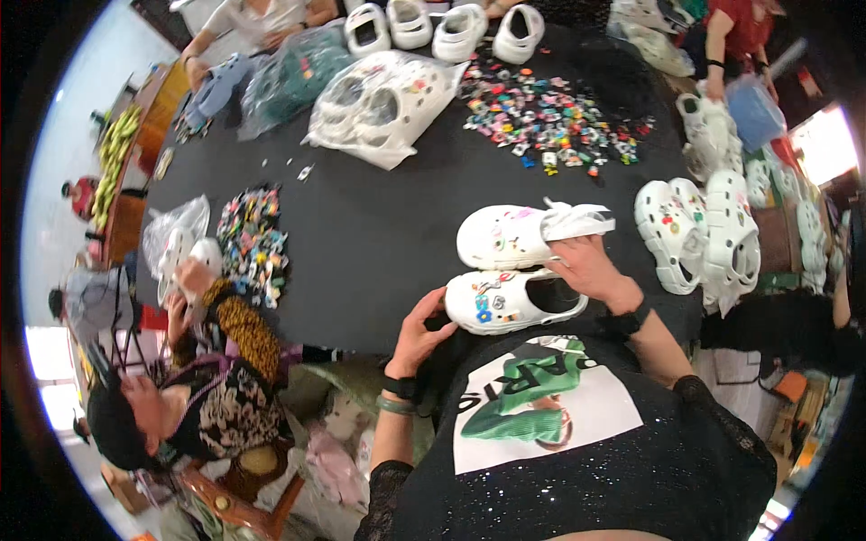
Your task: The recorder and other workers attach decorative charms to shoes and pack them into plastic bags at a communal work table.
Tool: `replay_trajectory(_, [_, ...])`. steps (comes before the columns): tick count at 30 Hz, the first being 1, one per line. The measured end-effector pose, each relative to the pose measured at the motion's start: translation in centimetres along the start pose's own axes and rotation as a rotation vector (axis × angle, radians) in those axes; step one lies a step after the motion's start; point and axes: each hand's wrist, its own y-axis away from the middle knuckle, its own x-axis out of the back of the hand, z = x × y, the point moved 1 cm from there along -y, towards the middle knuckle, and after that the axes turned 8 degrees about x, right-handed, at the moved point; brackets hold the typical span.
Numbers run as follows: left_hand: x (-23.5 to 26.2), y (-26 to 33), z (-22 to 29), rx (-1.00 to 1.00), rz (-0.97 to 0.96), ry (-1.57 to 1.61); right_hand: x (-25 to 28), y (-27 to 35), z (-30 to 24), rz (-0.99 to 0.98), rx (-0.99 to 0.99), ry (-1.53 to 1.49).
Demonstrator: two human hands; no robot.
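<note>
Two white clogs lie side by side at the table's near edge, toes to the left. The near clog [505, 307] carries colourful charms, one of them a blue flower, on its upper. My left hand [419, 334] is curled around its toe, thumb on the near side. The far clog [501, 239] has pink and green charms and its white strap shows toward the heel. My right hand [591, 273] grips this clog near the heel, with the fingertips partly hidden between the two shoes.
Loose charms [550, 113] are heaped at the back of the black table [361, 234], with another charm pile [253, 243] at left. Bagged clogs [383, 108] lie farther back. More decorated clogs [672, 225] stand at right. A co-worker's hand [191, 278] handles white clogs at left.
</note>
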Motion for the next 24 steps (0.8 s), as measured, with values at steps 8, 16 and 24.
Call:
replay_trajectory(8, [-3.8,1.2,-2.2,-0.306,0.213,-0.384,-2.8,-0.8,-0.6,-0.183,-0.209,0.051])
replay_trajectory(16, [-4.2,0.7,-4.3,-0.229,0.267,-0.471,-2.7,0.2,-3.1,-0.137,-0.106,0.371])
replay_trajectory(24, [-3.4,0.3,-5.7,-0.202,0.134,-0.494,-3.7,2.2,-3.4,0.042,0.148,0.131])
